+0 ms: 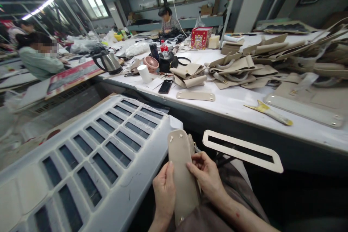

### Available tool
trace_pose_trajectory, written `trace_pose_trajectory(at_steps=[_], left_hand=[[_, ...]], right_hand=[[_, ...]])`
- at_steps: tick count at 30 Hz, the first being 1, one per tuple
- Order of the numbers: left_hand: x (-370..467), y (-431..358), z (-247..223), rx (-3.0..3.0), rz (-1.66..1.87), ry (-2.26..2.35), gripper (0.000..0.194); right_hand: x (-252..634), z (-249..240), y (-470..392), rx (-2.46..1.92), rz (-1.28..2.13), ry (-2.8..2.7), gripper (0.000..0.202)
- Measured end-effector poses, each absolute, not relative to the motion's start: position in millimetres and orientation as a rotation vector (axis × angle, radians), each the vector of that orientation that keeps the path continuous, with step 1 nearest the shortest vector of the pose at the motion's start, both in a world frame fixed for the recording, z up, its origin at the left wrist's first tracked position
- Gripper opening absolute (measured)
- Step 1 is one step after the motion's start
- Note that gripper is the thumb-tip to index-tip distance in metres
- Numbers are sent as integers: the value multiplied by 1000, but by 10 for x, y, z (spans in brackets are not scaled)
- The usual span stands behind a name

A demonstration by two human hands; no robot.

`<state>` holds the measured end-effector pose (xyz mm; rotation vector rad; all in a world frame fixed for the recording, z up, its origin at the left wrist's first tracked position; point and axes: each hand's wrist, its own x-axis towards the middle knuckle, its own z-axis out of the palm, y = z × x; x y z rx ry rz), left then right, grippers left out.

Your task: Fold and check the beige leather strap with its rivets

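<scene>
A long beige leather bag panel [179, 177] with rounded corners stands tilted up over my lap. Small studs show near its top end, one more at the bottom. My left hand [165, 188] grips its left edge, thumb lying on the face. On the opposite edge, my right hand [205, 174] pinches the panel between thumb and fingers. More beige material with a bit of gold hardware shows behind it, mostly hidden. Right of my hands is a cream oblong frame [277, 163] with a long slot; what supports it is hard to see.
A pale slotted rack [138, 168] fills the left. On the white table [231, 103] ahead lie beige bag pieces [239, 67], a studded strip [195, 96], a phone [165, 86], a yellow-ended tool [269, 112] and a kettle [108, 61]. Other people [38, 56] sit farther off.
</scene>
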<state>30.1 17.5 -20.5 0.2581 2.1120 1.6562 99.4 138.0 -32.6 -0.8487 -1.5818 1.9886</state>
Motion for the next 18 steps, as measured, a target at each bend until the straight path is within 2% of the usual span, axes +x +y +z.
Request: trace_pose_trajectory(at_steps=[6, 11, 18], left_hand=[[302, 228, -119, 338, 1668, 2130, 46], [315, 360, -23, 463, 1735, 2095, 55], [350, 493, 22, 518, 1724, 2175, 41]], right_hand=[[990, -297, 1443, -827, 1900, -1637, 32], [983, -120, 1590, -779, 1868, -1729, 61], [1028, 28, 1697, -841, 1822, -1789, 71]])
